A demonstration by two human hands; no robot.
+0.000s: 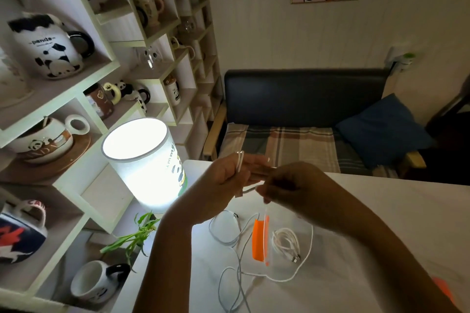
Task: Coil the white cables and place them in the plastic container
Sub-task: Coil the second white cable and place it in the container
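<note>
Both hands up over the white table (381,211). Left hand (229,173) holds loops of white cable (239,160) wound over its fingers. Right hand (287,185) pinches the same cable just beside it, a strand hanging down. Clear plastic container (265,239) with orange latch sits below on the table, a coiled cable (284,240) inside. Loose cables (236,256) trail left and near. Lit lamp (145,162) far left.
</note>
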